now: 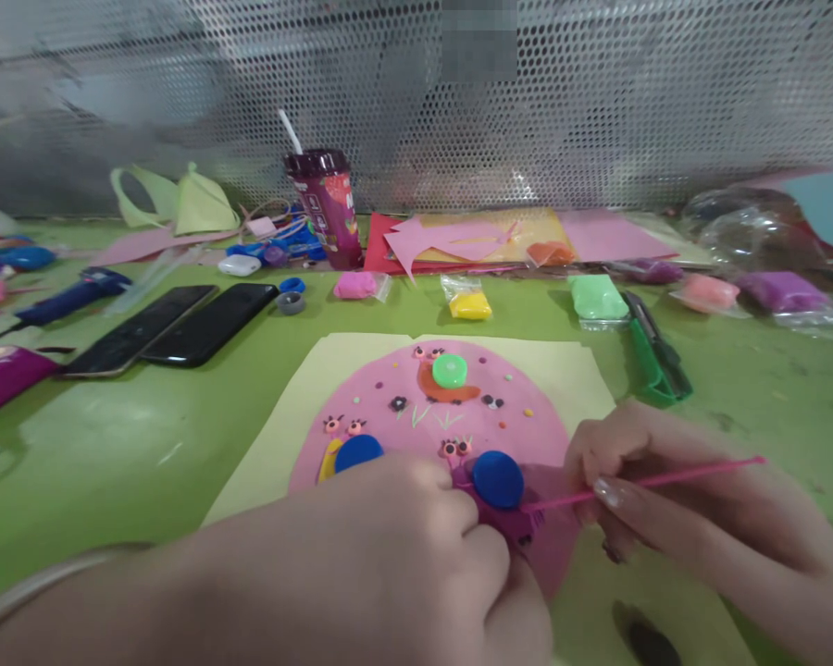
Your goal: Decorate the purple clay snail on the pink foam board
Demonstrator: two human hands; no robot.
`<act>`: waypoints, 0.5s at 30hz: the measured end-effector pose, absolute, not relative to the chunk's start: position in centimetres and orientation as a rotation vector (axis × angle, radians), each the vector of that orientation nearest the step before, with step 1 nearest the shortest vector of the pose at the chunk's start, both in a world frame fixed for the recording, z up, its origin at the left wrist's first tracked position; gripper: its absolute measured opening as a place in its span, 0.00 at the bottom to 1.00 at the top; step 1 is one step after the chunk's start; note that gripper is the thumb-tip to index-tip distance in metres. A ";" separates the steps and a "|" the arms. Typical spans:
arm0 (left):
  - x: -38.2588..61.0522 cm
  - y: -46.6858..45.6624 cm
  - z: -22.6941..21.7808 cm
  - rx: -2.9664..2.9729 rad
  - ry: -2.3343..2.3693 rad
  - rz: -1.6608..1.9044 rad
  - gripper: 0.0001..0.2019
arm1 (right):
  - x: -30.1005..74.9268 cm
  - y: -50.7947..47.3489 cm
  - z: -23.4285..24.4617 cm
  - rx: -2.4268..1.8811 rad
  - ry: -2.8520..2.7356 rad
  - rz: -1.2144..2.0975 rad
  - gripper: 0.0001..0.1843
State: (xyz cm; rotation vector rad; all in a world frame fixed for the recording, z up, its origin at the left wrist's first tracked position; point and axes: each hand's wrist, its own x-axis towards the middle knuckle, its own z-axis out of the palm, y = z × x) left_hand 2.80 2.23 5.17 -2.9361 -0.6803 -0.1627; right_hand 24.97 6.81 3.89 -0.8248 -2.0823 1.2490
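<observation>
A round pink paper on a pale yellow sheet bears clay snails with bottle-cap shells. My right hand pinches a thin pink modelling stick; its far tip meets the edge of the purple clay snail just below its blue cap. Beside that snail rests my left hand, its fingers curled; their tips are hidden, so what they hold cannot be seen. It partly covers a yellow snail with a blue cap. Higher up sits an orange snail with a green cap.
Two phones lie left, near a glue gun. A drink cup with a straw stands behind. Bagged clay, such as a green packet, lines the back; a green-and-black cutter lies right. Perforated metal closes the rear.
</observation>
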 end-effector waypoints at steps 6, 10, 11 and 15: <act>2.7 2.4 5.5 -2.950 -0.672 -0.176 0.05 | 25.2 6.8 3.5 -0.856 -1.999 1.325 0.08; 2.8 2.0 5.3 -2.932 -0.696 -0.182 0.06 | 25.1 6.7 3.6 -0.926 -1.990 1.271 0.08; 2.8 1.9 5.3 -2.924 -0.713 -0.186 0.06 | 25.1 6.7 3.7 -0.908 -2.005 1.224 0.07; 2.5 2.2 5.4 -2.968 -0.678 -0.198 0.07 | 25.3 6.0 3.6 -0.770 -2.137 0.995 0.07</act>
